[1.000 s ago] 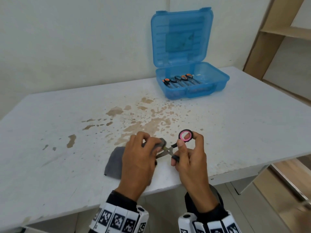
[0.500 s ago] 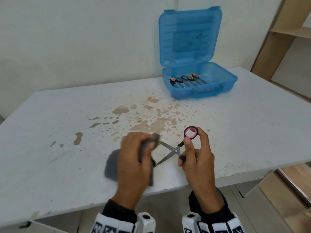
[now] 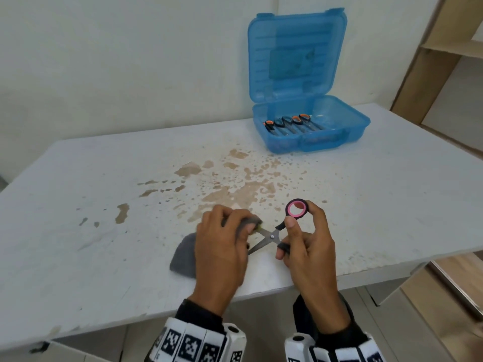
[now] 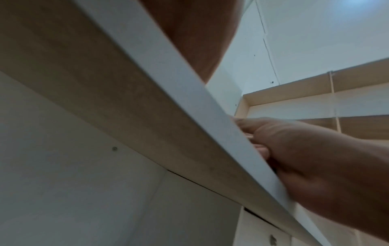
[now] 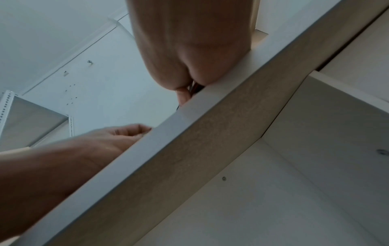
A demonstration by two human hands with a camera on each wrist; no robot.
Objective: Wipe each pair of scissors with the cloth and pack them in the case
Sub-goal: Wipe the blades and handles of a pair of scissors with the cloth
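The scissors (image 3: 271,235), blades spread, are held low in the frame's centre by the right hand (image 3: 308,246), fingers curled round the handles. The upper blade is pinched in the grey cloth (image 3: 183,253) by the left hand (image 3: 222,246), immediately left. The open case (image 3: 311,126) sits on the desk (image 3: 104,178) at upper right.

Case (image 3: 353,128) at worktop (image 3: 104,257) far right, scissors (image 3: 287,122) inside; cloth (image 3: 184,254) near front edge, apparently lying partly on worktop.
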